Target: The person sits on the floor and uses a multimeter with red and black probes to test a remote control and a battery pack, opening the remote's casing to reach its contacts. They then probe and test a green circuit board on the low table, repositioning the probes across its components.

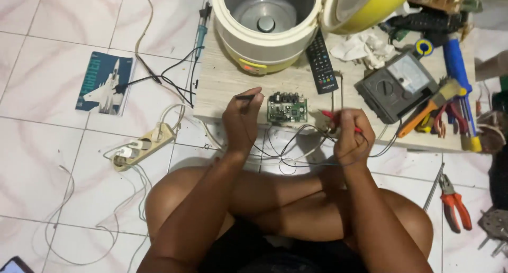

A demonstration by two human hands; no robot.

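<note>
Hands [241, 119] [352, 133] holding probes, green circuit board [287, 108]

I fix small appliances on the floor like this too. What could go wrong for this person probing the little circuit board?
The left hand holds a black probe and the right hand a red probe beside the green circuit board; a slip might bridge contacts. The board sits near the wooden board's edge and could get nudged off. Loose wires over the lap may snag.

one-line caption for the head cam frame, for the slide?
Left hand and right hand hold black and red probes beside a green circuit board on a low board.
</note>
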